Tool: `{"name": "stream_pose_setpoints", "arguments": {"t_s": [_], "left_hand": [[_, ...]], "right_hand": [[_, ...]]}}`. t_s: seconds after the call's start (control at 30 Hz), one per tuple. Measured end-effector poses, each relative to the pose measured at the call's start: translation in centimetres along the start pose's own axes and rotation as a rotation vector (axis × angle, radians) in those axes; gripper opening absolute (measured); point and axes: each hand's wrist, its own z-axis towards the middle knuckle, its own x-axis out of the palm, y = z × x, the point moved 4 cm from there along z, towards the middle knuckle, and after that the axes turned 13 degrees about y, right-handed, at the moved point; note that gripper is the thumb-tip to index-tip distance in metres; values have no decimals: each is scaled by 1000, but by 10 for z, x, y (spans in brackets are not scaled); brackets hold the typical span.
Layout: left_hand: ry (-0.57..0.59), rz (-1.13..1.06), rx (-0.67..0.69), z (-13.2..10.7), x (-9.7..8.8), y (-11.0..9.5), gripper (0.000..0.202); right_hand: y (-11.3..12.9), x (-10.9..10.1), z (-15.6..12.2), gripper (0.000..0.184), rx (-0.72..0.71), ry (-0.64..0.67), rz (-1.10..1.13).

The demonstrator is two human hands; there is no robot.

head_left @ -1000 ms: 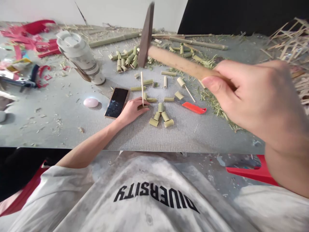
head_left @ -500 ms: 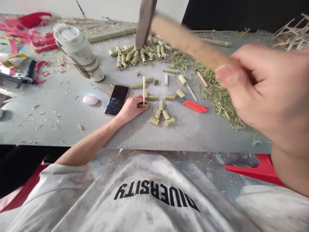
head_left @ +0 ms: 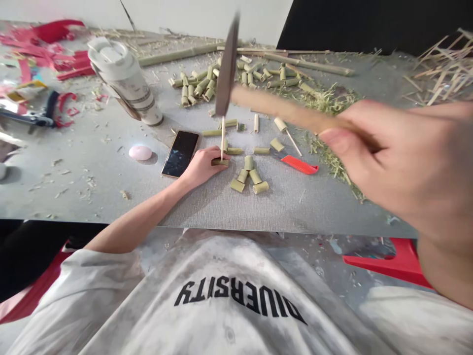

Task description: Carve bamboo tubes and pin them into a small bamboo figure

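Note:
My right hand point(head_left: 384, 148) is closed around the wooden handle of a hammer point(head_left: 281, 104). The metal head hangs at the top of a thin upright stick point(head_left: 223, 138); whether they touch I cannot tell. Down on the table, my left hand point(head_left: 204, 165) pinches a short bamboo piece point(head_left: 220, 162) lying flat, and the stick stands in or on it. To the right of that hand, several cut bamboo segments point(head_left: 249, 162) are laid out in a forked figure. Another bamboo segment with a stick in it point(head_left: 280, 124) lies farther back.
A red-handled cutter point(head_left: 300, 164) lies right of the bamboo figure. Left of my hand are a phone point(head_left: 180, 153), a pink egg-shaped object point(head_left: 140, 153) and a lidded cup point(head_left: 125, 79). Behind are piled bamboo pieces point(head_left: 199, 86); green shavings point(head_left: 332, 158) cover the right side.
The hammer has come down from above, its head now at the stick's top. My right hand has lowered slightly with it. My left hand keeps its hold on the bamboo piece.

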Motion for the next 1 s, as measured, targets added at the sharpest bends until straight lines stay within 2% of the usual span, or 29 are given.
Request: {"name": "stream_pose_setpoints", "arguments": {"t_s": [0.07, 0.23, 0.4, 0.5, 0.57, 0.67, 0.73, 0.87, 1.0], "left_hand": [[-1, 6, -4, 0, 0, -1, 23], [-1, 11, -8, 0, 0, -1, 23], [0, 11, -6, 0, 0, -1, 23], [-2, 8, -3, 0, 0, -1, 23], [-3, 6, -1, 0, 0, -1, 23], [-4, 8, 3, 0, 0, -2, 23], [-5, 10, 5, 0, 0, -2, 23], [-5, 8, 3, 0, 0, -3, 22], [-4, 3, -4, -1, 0, -3, 22]], "right_hand": [[0, 2, -1, 37, -17, 40, -9], [-6, -4, -2, 42, 60, -123, 10], [-3, 1, 1, 40, 41, 35, -2], [-5, -4, 0, 46, 131, -20, 51], [-5, -5, 0, 47, 138, -43, 57], [-1, 0, 0, 42, 61, 40, 30], [-1, 1, 0, 41, 63, 66, 37], [-2, -2, -1, 47, 103, -63, 37], [-2, 10, 0, 35, 75, 80, 42]]}}
